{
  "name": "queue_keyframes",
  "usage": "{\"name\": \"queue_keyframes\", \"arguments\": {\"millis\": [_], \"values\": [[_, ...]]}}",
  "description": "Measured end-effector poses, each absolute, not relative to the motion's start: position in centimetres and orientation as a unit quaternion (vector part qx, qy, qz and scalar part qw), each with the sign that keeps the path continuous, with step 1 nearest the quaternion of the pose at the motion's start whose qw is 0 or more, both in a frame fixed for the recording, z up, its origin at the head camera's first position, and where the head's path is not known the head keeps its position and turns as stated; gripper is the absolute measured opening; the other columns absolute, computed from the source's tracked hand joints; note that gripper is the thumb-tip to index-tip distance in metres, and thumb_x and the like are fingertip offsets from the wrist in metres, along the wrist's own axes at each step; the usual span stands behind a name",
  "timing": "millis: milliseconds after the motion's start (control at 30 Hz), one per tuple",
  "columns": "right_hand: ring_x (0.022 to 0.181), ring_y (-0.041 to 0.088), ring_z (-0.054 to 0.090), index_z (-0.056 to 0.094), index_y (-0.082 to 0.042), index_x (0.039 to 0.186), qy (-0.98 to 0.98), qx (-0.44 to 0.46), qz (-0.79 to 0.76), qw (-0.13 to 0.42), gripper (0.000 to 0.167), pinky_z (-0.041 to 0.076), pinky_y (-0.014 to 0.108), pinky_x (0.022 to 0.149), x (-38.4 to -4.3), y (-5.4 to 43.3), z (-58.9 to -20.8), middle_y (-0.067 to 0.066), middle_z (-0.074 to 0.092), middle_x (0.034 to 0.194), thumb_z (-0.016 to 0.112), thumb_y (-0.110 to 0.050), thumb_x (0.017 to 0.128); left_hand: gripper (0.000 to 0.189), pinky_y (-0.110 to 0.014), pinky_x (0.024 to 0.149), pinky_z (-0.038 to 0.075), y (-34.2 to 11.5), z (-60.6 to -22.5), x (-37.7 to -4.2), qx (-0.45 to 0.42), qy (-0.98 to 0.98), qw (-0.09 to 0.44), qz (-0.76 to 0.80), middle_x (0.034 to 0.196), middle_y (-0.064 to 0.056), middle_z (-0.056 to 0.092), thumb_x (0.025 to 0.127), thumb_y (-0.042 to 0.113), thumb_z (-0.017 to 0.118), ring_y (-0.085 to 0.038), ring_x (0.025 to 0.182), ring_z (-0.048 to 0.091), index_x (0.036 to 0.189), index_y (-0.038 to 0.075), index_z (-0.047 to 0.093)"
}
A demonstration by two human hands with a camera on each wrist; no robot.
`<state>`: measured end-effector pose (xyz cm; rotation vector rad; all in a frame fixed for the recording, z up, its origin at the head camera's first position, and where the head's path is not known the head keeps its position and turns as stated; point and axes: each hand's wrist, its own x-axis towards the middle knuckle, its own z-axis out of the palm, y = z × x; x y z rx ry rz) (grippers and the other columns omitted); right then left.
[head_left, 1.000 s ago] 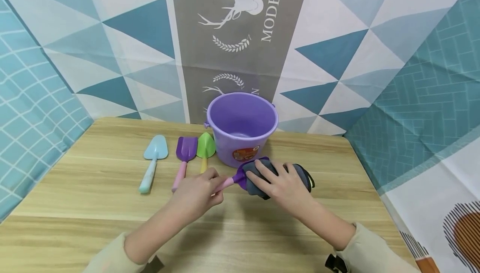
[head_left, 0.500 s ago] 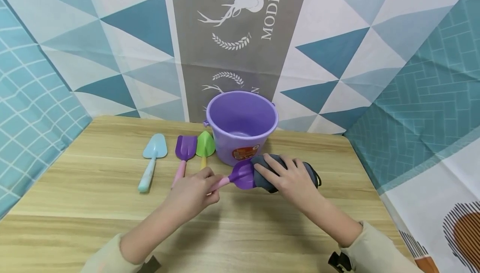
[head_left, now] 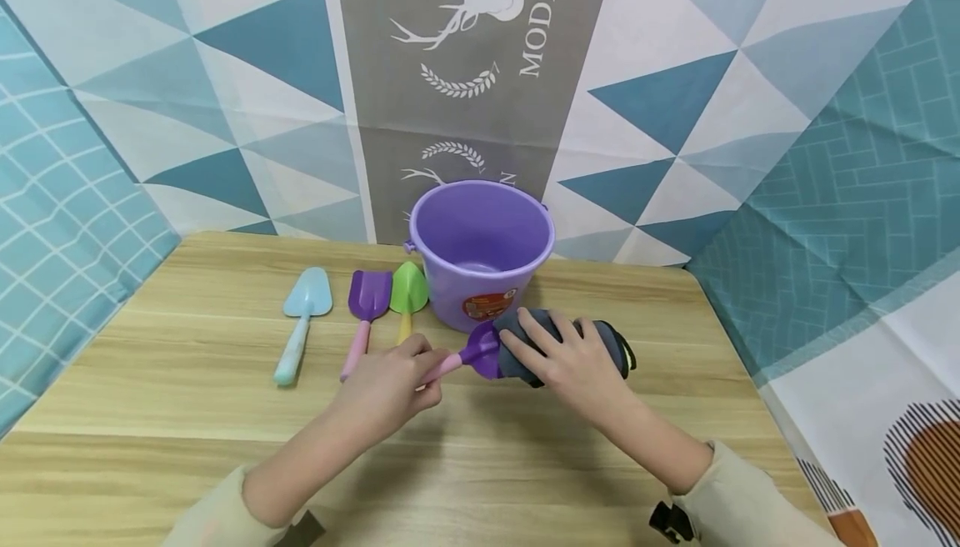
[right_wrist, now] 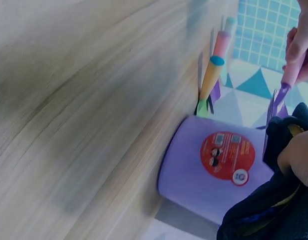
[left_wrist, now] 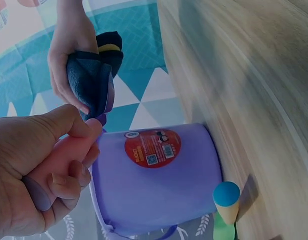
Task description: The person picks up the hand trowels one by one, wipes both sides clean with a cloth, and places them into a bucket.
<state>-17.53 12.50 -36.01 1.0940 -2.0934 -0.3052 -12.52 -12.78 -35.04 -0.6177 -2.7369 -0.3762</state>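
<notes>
Purple-bladed and pink-handled, the held shovel (head_left: 483,350) was raised over the wooden table (head_left: 225,422), just in front of the purple bucket (head_left: 448,293). It looked light and stiff, its smooth handle likely to twist under a loose hold; that handle seemed the surest place to grip. Curled fingers of the left hand (head_left: 386,387) grasped it there. Over part of the blade lay a dark cloth (head_left: 515,368), presumably soft and giving, gripped by the right hand (head_left: 585,373). Farther left, blue (head_left: 307,301), purple (head_left: 370,293) and green shovels (head_left: 408,287) rested beside the bucket.
</notes>
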Motion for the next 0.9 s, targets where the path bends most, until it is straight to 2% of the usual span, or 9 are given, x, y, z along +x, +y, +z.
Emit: {"name": "queue_keyframes", "arguments": {"millis": [100,233,300,367,467,533,600,767,900], "values": [[0.097,0.032,0.058,0.058,-0.023,0.125,-0.827,0.419,-0.105,0.361,0.046,0.051,0.045,0.062,-17.8,13.1,-36.0,0.007,0.059,0.125,0.02,-0.011,0.102,0.025,-0.059,0.092,0.042,-13.0,-35.0,-12.4,-0.21,-0.957,0.154,-0.127,0.083,0.007,0.061,0.074,0.019,0.071,-0.013,0.062,0.062,0.099,0.019,0.072],[0.097,0.034,0.057,0.057,-0.021,0.126,-0.834,0.414,-0.098,0.351,0.052,0.051,0.046,0.062,-18.1,13.8,-36.0,0.008,0.058,0.126,0.012,-0.012,0.103,0.027,-0.069,0.098,0.03,-13.5,-35.1,-12.4,-0.209,-0.956,0.155,-0.133,0.083,0.008,0.062,0.074,0.018,0.07,-0.012,0.065,0.063,0.1,0.019,0.072],[0.098,0.035,0.057,0.056,-0.021,0.127,-0.838,0.413,-0.094,0.345,0.041,0.051,0.047,0.063,-18.1,14.2,-35.9,0.008,0.058,0.127,0.025,-0.011,0.102,0.028,-0.07,0.1,0.027,-13.8,-35.3,-12.5,-0.209,-0.955,0.156,-0.141,0.083,0.008,0.063,0.073,0.016,0.069,-0.011,0.069,0.065,0.101,0.019,0.072],[0.098,0.036,0.058,0.057,-0.021,0.127,-0.841,0.409,-0.083,0.344,0.035,0.051,0.048,0.063,-18.2,14.5,-35.7,0.009,0.059,0.126,0.047,-0.011,0.095,0.028,-0.071,0.101,0.024,-14.1,-35.4,-12.7,-0.212,-0.953,0.157,-0.152,0.084,0.007,0.063,0.073,0.016,0.069,-0.01,0.074,0.064,0.101,0.018,0.072],[0.096,0.036,0.059,0.058,-0.022,0.125,-0.848,0.4,-0.043,0.344,0.057,0.051,0.048,0.063,-18.2,14.9,-35.5,0.009,0.06,0.126,0.077,-0.011,0.072,0.029,-0.071,0.102,0.023,-14.6,-35.4,-12.8,-0.213,-0.95,0.151,-0.171,0.087,0.006,0.063,0.075,0.017,0.068,-0.009,0.075,0.062,0.104,0.017,0.072],[0.095,0.034,0.06,0.058,-0.022,0.124,-0.856,0.392,0.0,0.336,0.067,0.052,0.048,0.066,-18.3,15.0,-35.3,0.008,0.06,0.125,0.083,-0.009,0.063,0.03,-0.069,0.103,0.024,-14.8,-35.4,-12.9,-0.213,-0.949,0.142,-0.185,0.089,0.005,0.062,0.076,0.018,0.068,-0.008,0.074,0.06,0.106,0.016,0.071],[0.095,0.033,0.059,0.057,-0.022,0.125,-0.868,0.38,0.052,0.314,0.074,0.053,0.048,0.068,-18.2,15.2,-35.2,0.008,0.058,0.126,0.083,-0.002,0.058,0.031,-0.068,0.103,0.025,-15.0,-35.4,-12.9,-0.21,-0.947,0.134,-0.201,0.091,0.004,0.062,0.077,0.019,0.068,-0.008,0.074,0.059,0.108,0.015,0.071],[0.101,0.032,0.056,0.053,-0.021,0.13,-0.893,0.327,0.172,0.258,0.085,0.053,0.049,0.075,-18.0,15.5,-34.9,0.007,0.055,0.129,0.073,0.016,0.056,0.03,-0.065,0.106,0.024,-15.3,-35.3,-12.9,-0.198,-0.941,0.118,-0.246,0.087,0.005,0.059,0.077,0.018,0.067,-0.006,0.066,0.052,0.107,0.014,0.07],[0.105,0.034,0.055,0.049,-0.016,0.135,-0.891,0.294,0.24,0.248,0.08,0.051,0.05,0.081,-17.9,15.7,-35.0,0.011,0.057,0.127,0.071,0.015,0.064,0.029,-0.062,0.108,0.024,-15.2,-35.6,-13.0,-0.187,-0.934,0.126,-0.277,0.077,0.009,0.051,0.076,0.017,0.067,-0.003,0.06,0.043,0.105,0.014,0.071]]}}
